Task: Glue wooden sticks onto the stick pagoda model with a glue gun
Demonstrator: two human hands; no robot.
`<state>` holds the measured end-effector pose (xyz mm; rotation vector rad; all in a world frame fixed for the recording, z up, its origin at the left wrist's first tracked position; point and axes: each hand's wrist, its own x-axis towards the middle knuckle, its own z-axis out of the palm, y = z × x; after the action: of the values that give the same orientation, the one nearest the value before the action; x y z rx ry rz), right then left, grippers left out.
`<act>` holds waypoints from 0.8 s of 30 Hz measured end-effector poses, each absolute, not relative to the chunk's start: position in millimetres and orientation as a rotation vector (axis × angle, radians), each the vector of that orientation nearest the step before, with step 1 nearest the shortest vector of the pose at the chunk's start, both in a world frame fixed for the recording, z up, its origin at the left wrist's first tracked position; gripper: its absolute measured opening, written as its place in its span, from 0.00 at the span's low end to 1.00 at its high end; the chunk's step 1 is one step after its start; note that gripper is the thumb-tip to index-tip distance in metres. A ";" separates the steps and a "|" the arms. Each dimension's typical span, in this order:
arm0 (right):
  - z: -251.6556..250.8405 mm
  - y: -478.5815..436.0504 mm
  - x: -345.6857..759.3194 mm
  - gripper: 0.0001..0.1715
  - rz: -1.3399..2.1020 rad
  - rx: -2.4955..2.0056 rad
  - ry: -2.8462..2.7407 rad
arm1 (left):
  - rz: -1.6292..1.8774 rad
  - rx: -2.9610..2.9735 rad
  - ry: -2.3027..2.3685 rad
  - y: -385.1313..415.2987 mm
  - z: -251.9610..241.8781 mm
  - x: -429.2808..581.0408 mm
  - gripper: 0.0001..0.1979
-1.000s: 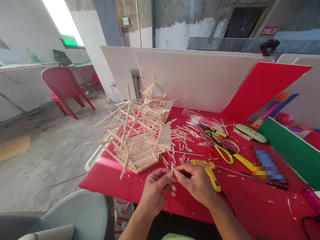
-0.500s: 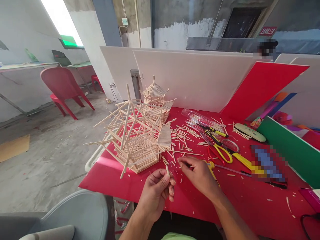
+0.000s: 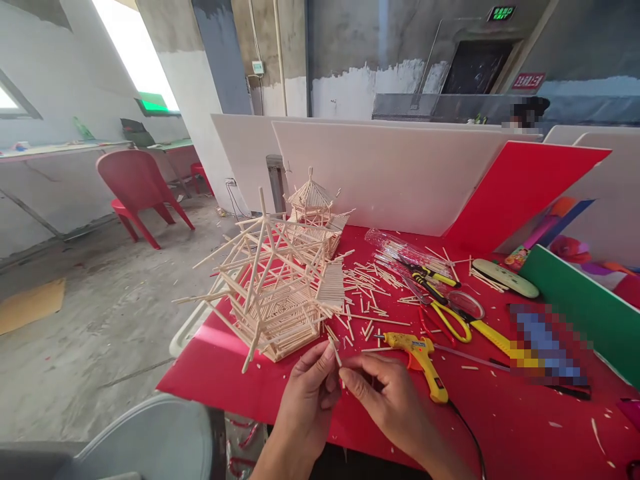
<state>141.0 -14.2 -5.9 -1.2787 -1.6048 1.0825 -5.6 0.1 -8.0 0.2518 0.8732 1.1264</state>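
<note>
My left hand (image 3: 307, 400) pinches a short wooden stick (image 3: 335, 351) between thumb and fingers, near the table's front edge. My right hand (image 3: 387, 403) sits right beside it, fingers closed at the stick's lower end. Just beyond both hands stands a large stick-built pavilion frame (image 3: 273, 290) on the red table (image 3: 505, 427). A smaller finished stick pavilion (image 3: 313, 207) stands behind it. A yellow glue gun (image 3: 423, 353) lies to the right of my right hand.
Loose cut sticks (image 3: 367, 283) are scattered mid-table. Yellow-handled scissors (image 3: 447, 313), pliers (image 3: 430, 270) and a clear plastic packet (image 3: 400, 247) lie at the right. White and red boards (image 3: 400, 173) stand behind. A red chair (image 3: 135, 190) stands on the floor at left.
My right hand reached out to the scattered sticks, then came back next to my left hand. The left hand kept its stick and moved slightly forward. The camera tilted up a little.
</note>
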 end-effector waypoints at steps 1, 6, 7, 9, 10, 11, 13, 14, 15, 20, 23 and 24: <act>-3.3 -15.0 137.7 0.15 1.114 -1.260 -1.599 | 1.127 0.229 0.860 1.1 -6.6 -4.4 0.20; -1.2 -11.9 128.8 0.19 1.245 -1.209 -1.383 | 1.156 0.182 0.840 4.3 -0.4 -1.6 0.21; -2.1 -10.4 128.4 0.20 1.282 -1.201 -1.338 | 1.162 0.173 0.838 4.9 0.2 -1.5 0.21; -4.6 -7.7 127.4 0.21 1.334 -1.191 -1.282 | 1.163 0.145 0.832 5.9 0.4 -1.2 0.22; -6.0 -6.7 126.7 0.21 1.352 -1.189 -1.263 | 1.157 0.129 0.829 6.4 -0.2 -1.1 0.23; -7.2 -6.1 125.8 0.21 1.363 -1.189 -1.244 | 1.151 0.114 0.825 6.8 -1.2 -0.9 0.23; -8.6 -5.5 123.7 0.20 1.349 -1.199 -1.203 | 1.135 0.105 0.807 7.4 -4.5 -0.9 0.24; -8.3 -5.3 122.6 0.20 1.324 -1.206 -1.199 | 1.127 0.110 0.791 7.6 -6.4 -1.2 0.24; -7.3 -5.0 121.5 0.19 1.276 -1.215 -1.218 | 1.118 0.120 0.777 7.9 -7.9 -1.8 0.24; 4.3 2.6 116.0 0.13 0.743 -1.257 -1.508 | 1.200 0.168 0.786 12.0 -6.6 -7.7 0.24; 8.4 10.6 113.2 0.10 0.533 -1.241 -1.603 | 1.224 0.153 0.819 16.9 -0.5 -9.4 0.25; 8.6 13.1 112.7 0.09 0.496 -1.239 -1.624 | 1.212 0.135 0.828 18.8 1.5 -9.2 0.24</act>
<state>112.7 13.1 8.6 -1.2386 -1.6244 0.4957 -9.2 18.8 1.5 0.1347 0.8282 1.2123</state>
